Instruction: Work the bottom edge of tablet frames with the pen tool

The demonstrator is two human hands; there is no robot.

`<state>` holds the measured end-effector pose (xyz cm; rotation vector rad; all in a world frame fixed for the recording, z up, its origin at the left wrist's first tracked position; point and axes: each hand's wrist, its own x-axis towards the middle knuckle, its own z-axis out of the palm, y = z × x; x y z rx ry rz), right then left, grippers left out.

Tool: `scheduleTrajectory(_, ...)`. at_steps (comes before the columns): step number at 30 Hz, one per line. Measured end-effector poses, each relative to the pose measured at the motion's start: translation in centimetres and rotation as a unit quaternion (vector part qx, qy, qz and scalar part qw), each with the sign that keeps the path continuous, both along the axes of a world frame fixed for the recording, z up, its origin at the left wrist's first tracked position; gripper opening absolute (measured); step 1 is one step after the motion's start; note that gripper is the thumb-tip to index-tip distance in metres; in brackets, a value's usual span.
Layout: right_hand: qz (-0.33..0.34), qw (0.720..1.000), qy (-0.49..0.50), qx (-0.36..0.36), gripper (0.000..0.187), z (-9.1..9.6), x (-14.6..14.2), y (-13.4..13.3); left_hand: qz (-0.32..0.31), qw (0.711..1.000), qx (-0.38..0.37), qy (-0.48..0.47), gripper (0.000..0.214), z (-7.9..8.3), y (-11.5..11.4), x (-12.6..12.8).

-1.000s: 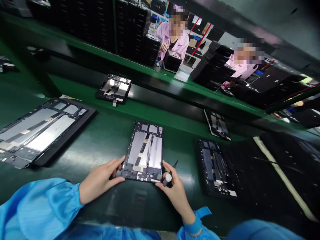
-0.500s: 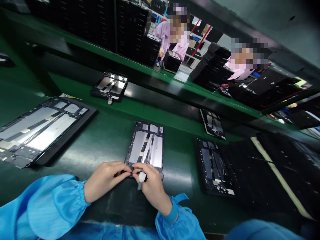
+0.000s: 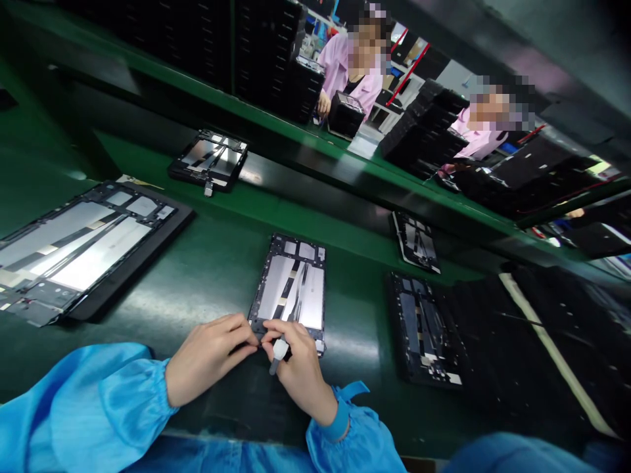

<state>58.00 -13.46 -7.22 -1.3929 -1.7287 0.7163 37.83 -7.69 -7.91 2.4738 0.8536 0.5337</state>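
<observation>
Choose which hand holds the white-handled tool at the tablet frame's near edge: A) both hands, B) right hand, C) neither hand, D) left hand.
B: the right hand grips the white-handled tool at the near edge of the tablet frame, while the left hand holds no such tool.

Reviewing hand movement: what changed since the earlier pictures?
The right hand moved left along the bottom of the dark tablet frame with silver foil panels, still gripping the white-handled tool, now turned handle-down, and reached the left hand, which keeps hold of the frame's edge. The adjacent black tablet frame stayed put.
</observation>
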Motion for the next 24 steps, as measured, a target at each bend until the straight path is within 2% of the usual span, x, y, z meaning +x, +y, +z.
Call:
scheduleTrajectory(3,0.007,0.999,-0.019,0.025,0.034,-0.4,0.0,-0.2,-0.027,0.987,0.157,0.009,0.032,-0.3,-0.4,-0.9)
scheduleTrajectory(6,0.015,0.999,-0.026,0.044,0.033,-0.7,0.0,-0.2,-0.049,0.974,0.219,-0.001,0.033,-0.3,-0.4,-1.7)
scheduleTrajectory(16,0.017,0.998,-0.018,0.061,0.039,-0.9,0.2,-0.2,-0.07,0.963,0.259,0.039,0.033,0.1,-0.3,-2.5)
scheduleTrajectory(24,0.026,0.998,-0.017,0.056,0.043,-0.6,0.2,-0.2,-0.065,0.969,0.238,0.023,0.031,-0.3,-0.3,-2.7)
